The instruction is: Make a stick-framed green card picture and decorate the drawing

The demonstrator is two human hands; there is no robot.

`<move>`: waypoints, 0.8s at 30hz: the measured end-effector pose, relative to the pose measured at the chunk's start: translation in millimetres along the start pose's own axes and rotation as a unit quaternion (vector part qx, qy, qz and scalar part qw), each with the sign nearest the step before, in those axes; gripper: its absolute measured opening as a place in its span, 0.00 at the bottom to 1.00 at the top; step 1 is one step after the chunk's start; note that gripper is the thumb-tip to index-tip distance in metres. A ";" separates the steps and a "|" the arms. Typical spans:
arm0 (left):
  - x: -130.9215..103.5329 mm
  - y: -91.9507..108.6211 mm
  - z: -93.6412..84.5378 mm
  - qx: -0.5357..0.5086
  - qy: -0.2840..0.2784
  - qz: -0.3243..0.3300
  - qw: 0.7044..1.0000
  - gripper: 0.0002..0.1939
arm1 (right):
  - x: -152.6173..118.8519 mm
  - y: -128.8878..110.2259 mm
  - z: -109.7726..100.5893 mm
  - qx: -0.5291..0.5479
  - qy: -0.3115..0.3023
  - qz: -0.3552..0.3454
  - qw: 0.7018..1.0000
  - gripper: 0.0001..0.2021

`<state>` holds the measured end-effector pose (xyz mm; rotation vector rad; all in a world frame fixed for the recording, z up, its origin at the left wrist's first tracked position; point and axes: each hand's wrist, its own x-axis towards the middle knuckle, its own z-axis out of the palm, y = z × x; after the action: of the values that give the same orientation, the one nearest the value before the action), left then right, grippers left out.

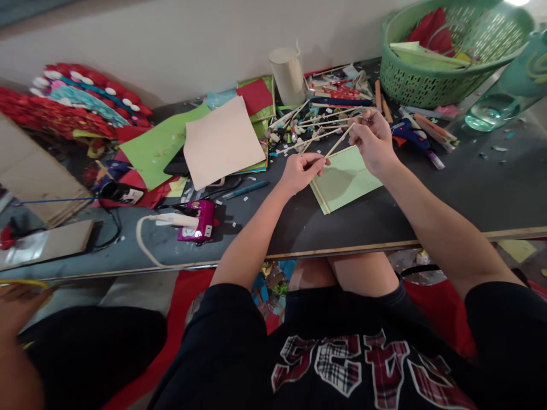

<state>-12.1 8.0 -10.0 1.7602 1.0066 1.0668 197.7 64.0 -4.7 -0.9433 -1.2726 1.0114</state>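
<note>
A thin wooden stick (341, 140) slants between my two hands above a light green sheet of paper (351, 181). Its lower end is pinched in the fingers of my left hand (302, 172). Closed round its upper end are the fingers of my right hand (372, 139), held higher and farther right. Along the left edge of the green sheet lies a pale strip (319, 196) that looks like another stick. Several more thin sticks (308, 141) lie just behind my hands, over a scatter of small beads and scraps.
A green basket (421, 80) and a bottle (491, 97) stand at the back right, near a blue glue gun (412, 135). Left are a beige sheet (224, 142), a blue pen (245, 189) and a purple power adapter (197, 221). Another person's hand (21, 304) shows far left.
</note>
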 end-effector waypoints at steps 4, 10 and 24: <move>-4.3 7.9 1.0 0.061 0.012 0.047 0.997 0.15 | 2.7 6.7 -0.7 -0.066 -0.008 -0.049 0.997 0.16; -6.8 10.7 3.5 0.186 0.048 0.114 0.975 0.14 | -1.0 6.3 -0.6 -0.118 -0.008 -0.063 0.991 0.15; 0.2 -0.6 0.1 0.252 0.066 0.138 0.956 0.13 | -15.2 8.3 -1.5 -0.203 0.010 -0.085 0.975 0.13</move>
<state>-12.1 8.4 -10.5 2.3203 1.2191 1.1808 198.2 52.0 -17.2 -1.1269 -1.5482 0.6168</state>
